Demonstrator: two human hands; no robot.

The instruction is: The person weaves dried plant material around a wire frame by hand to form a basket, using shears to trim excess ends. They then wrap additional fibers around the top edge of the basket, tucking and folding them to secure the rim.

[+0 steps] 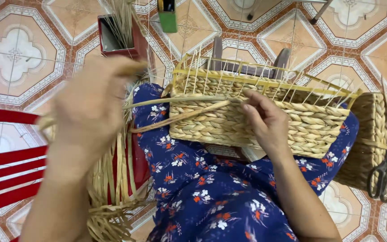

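While the right hand (265, 118) presses fingertips on the half-woven basket (256, 121) at centre frame, the blurred left hand (90, 103) grips the straw strand (180, 102), which runs horizontally leftward from the basket

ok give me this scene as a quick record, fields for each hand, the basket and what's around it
left hand: raised and blurred, pulling a pale straw strand
right hand: fingers pressed on the woven wall of the basket
basket: half-woven, rectangular, upright spokes at the rim, resting on the lap
lap: blue floral cloth
nearby: scissors on a second basket; red chair; loose straw
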